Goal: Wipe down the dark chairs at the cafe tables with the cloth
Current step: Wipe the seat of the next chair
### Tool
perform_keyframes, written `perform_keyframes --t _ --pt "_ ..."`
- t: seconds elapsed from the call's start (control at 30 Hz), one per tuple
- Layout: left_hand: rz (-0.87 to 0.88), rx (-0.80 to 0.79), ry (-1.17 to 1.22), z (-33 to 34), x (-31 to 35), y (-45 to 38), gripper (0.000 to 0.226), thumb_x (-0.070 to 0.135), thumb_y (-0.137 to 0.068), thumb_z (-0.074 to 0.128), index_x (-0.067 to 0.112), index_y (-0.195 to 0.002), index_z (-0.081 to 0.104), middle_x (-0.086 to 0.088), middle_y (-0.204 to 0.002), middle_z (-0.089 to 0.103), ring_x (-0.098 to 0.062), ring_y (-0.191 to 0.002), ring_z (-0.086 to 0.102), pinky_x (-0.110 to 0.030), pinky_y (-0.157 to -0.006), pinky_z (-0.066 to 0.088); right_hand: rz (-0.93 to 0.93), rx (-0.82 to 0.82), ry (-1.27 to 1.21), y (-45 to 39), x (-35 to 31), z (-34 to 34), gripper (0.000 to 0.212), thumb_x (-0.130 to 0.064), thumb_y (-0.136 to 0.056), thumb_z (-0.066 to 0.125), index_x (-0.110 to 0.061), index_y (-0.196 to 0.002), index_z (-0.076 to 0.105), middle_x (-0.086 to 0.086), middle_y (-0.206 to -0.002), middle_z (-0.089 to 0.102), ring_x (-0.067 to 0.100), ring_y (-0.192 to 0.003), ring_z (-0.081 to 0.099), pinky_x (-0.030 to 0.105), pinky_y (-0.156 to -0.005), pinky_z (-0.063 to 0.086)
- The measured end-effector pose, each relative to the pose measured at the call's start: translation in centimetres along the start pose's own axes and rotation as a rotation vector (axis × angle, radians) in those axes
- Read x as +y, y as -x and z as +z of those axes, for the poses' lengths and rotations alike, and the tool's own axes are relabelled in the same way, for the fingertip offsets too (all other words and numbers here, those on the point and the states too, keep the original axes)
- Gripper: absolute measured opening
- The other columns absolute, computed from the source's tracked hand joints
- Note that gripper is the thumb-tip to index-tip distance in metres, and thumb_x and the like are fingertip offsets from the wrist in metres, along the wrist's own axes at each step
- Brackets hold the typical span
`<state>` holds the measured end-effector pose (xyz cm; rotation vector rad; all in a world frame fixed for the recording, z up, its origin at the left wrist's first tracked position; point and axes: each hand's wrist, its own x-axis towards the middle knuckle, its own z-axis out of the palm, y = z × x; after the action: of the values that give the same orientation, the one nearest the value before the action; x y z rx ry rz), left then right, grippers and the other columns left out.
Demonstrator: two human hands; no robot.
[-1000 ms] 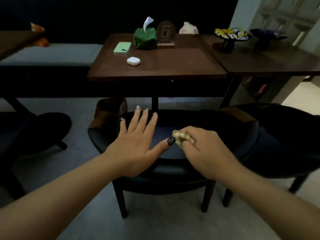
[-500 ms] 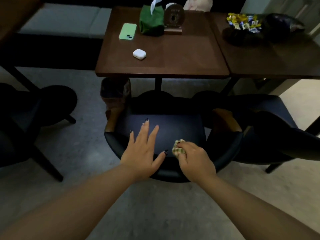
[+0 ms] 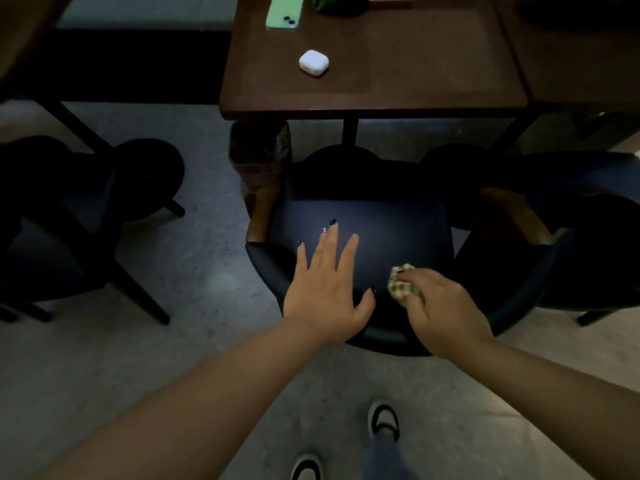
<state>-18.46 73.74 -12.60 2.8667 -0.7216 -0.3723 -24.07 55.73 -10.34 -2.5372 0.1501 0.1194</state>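
Left hand [image 3: 325,289] rests flat, fingers spread, on the dark chair [image 3: 367,237] seat; right hand [image 3: 440,306] fingers clutch the checked cloth [image 3: 401,287] just beside it.

- Left hand [image 3: 327,289] lies flat, fingers spread, on the dark padded chair [image 3: 363,223].
- Right hand [image 3: 440,306] pinches a checked cloth [image 3: 401,289] against its curved back rim.
- White earbud case [image 3: 313,62] sits on the brown wooden bench [image 3: 415,71].
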Motion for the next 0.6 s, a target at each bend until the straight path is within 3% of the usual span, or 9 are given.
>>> perform_keyframes --t 0.17,0.27,0.4,0.5,0.6 --pt "-0.051 0.001 0.023 -0.3 0.0 0.1 0.086 0.062 -0.086 0.027 0.017 -0.155 0.002 -0.013 -0.162 -0.012 -0.025 -0.149 -0.014 -0.054 -0.119 0.003 -0.015 -0.071 -0.009 -0.1 0.0 -0.1 0.041 0.000 -0.083 0.058 -0.007 -0.123 0.062 0.007 -0.127 0.061 0.023 -0.118 0.058 0.028 -0.100 0.041" --pt "-0.074 -0.025 0.087 -0.7 0.2 0.0 0.084 0.059 -0.088 0.030 0.017 -0.155 0.002 -0.012 -0.161 -0.017 -0.024 -0.148 -0.018 -0.054 -0.119 0.004 -0.017 -0.131 -0.008 -0.3 0.1 -0.3 0.043 -0.008 -0.086 0.056 -0.011 -0.129 0.058 0.002 -0.133 0.057 0.017 -0.123 0.054 0.023 -0.101 0.038" --pt "-0.135 0.089 0.459 -2.5 -2.0 -1.5 0.075 0.031 -0.091 0.056 0.012 -0.153 0.020 -0.012 -0.162 -0.008 -0.033 -0.149 0.004 -0.055 -0.117 0.017 -0.033 -0.161 -0.033 -0.4 0.3 -0.4 0.042 -0.015 -0.087 0.061 -0.013 -0.129 0.057 0.000 -0.131 0.058 0.017 -0.119 0.057 0.024 -0.097 0.041" --pt "-0.339 0.192 0.319 -3.8 -7.0 -3.7 0.073 0.024 -0.087 0.062 0.008 -0.150 0.028 -0.018 -0.162 0.001 -0.039 -0.148 0.007 -0.054 -0.118 0.015 -0.014 -0.172 -0.066 -0.4 0.5 -0.3 0.042 -0.018 -0.089 0.059 -0.016 -0.131 0.056 -0.004 -0.133 0.056 0.014 -0.120 0.055 0.024 -0.096 0.042" --pt "-0.693 0.023 0.443 -3.7 -10.1 -5.4 0.075 0.031 -0.092 0.057 0.013 -0.154 0.017 -0.017 -0.162 0.002 -0.036 -0.149 0.002 -0.049 -0.119 0.013 0.025 -0.187 -0.091 -0.7 0.9 0.0 0.038 -0.020 -0.093 0.055 -0.018 -0.131 0.055 -0.005 -0.133 0.055 0.014 -0.118 0.054 0.019 -0.093 0.038"
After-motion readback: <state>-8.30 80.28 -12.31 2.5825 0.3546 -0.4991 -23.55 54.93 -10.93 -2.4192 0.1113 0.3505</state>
